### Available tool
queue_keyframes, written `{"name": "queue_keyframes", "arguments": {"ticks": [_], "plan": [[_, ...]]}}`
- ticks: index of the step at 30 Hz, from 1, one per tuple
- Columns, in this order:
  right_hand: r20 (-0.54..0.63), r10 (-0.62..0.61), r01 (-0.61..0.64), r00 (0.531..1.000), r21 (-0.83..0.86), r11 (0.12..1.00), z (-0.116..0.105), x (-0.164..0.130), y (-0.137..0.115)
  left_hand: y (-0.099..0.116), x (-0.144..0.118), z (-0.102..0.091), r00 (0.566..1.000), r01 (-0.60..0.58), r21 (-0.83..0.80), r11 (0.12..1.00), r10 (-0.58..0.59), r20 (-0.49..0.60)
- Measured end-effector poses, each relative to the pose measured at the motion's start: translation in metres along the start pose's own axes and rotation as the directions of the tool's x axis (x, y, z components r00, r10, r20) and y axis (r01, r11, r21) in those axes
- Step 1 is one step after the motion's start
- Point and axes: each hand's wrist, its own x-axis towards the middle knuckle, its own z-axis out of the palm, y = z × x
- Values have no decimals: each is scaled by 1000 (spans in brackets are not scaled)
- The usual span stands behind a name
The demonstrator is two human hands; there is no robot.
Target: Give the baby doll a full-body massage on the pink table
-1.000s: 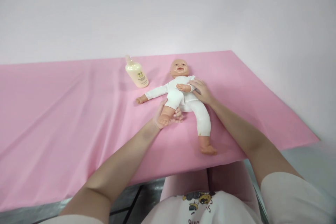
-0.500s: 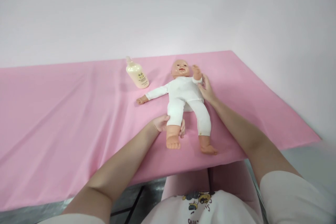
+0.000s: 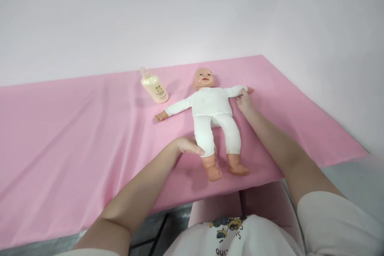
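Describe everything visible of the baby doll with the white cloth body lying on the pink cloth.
The baby doll with a white cloth body and smooth, plastic-looking head, hands and feet lies face up on the pink cloth, bald head at the far end, arms spread, feet toward the near edge. A small brownish mark shows at one ankle cuff. The left hand grips one lower leg, which looks slightly raised; the right hand holds the forearm on the other side, near its wrist.

White short-sleeved shirt (image 3: pixel 264 240) is worn, chest printed with yellow-and-black cartoon figures (image 3: pixel 224 227), dark-red lettering (image 3: pixel 223 252); pink trousers (image 3: pixel 216 209) seen below.
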Motion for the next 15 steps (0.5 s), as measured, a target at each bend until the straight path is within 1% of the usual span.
{"name": "queue_keyframes", "arguments": {"ticks": [2,3,5,9,12,15], "plan": [[5,32,-32,999,14,999,-3,6,0,2,-1,1,994,76,55,996,-80,75],[25,34,-34,999,8,999,-4,8,0,4,-1,2,991,88,80,993,-95,91],[58,33,-34,998,6,999,-6,11,0,6,-1,2,993,66,113,991,-77,93],[83,43,-46,996,34,998,-6,10,0,11,0,1,982,47,202,978,-83,171],[75,43,-46,996,40,998,-4,5,0,14,2,-1,973,37,251,967,-93,212],[49,1,-2,999,31,1000,-1,0,-1,12,5,-6,967,14,236,972,-73,243]]}}
